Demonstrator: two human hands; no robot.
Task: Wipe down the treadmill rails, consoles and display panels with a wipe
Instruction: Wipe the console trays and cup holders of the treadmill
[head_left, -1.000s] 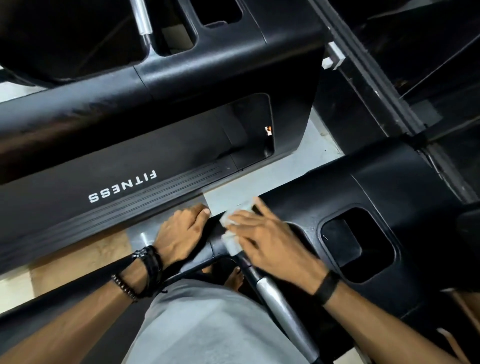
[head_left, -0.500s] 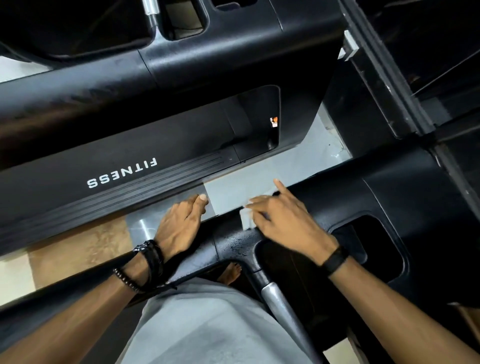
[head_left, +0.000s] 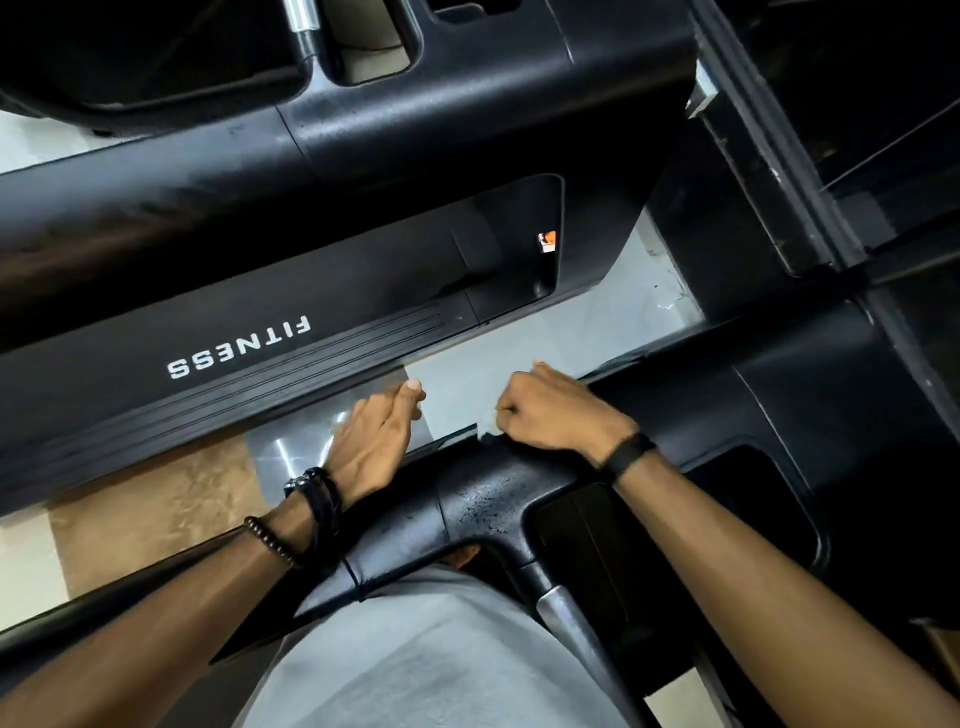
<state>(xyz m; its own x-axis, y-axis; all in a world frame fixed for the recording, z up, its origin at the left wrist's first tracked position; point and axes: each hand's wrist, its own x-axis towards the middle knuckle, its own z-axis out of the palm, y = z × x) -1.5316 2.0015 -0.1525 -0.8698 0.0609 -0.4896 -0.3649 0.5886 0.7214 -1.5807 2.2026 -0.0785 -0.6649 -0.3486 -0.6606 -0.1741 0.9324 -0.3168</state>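
Note:
I stand at a black treadmill console (head_left: 779, 415) whose left handrail (head_left: 405, 540) runs toward me. My right hand (head_left: 550, 415) is curled over the console's far left edge and grips a white wipe (head_left: 492, 422); only a small corner of the wipe shows under the fingers. My left hand (head_left: 374, 436) rests on the rail's outer edge just left of it, fingers loosely bent over the side. Wet streaks mark the rail junction (head_left: 483, 504). A silver grip bar (head_left: 576, 618) runs down toward my body.
A neighbouring treadmill (head_left: 467, 119) with a "FITNESS" side rail (head_left: 239, 353) lies to the left across a narrow strip of grey floor (head_left: 545, 338). A cup-holder recess (head_left: 748, 499) sits in the console on the right. Dark frame bars (head_left: 779, 171) stand behind.
My right hand moved with the wipe from the rail junction up and out to the console's far left edge, and its fingers curled over. The left hand stayed on the rail.

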